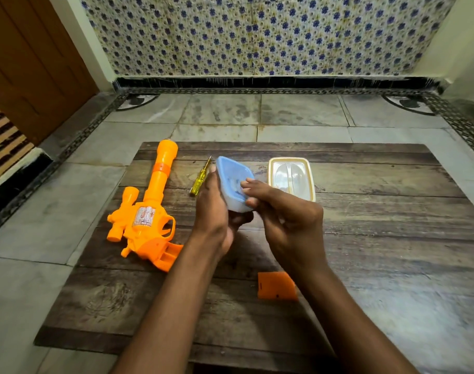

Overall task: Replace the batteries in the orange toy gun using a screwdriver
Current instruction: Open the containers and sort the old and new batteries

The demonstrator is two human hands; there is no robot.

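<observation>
Our right hand [281, 211] has its fingertips [248, 186] bunched and dipped into the small blue box [234, 184], seemingly pinching at something we cannot make out, while our left hand [217, 209] cups and grips that box, tilted. The lid [291, 176] lies just beside, the yellow screwdriver [199, 179] behind. The orange toy gun [146, 211] lies left on the wooden board [365, 252], its cover [277, 286] off; it looks light, stiff and slick, best held by the grip.

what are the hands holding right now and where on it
The left hand grips the blue plastic container from below and along its left side. The right hand has its fingertips over the container's right rim, reaching inside; whether they pinch anything cannot be told.
</observation>
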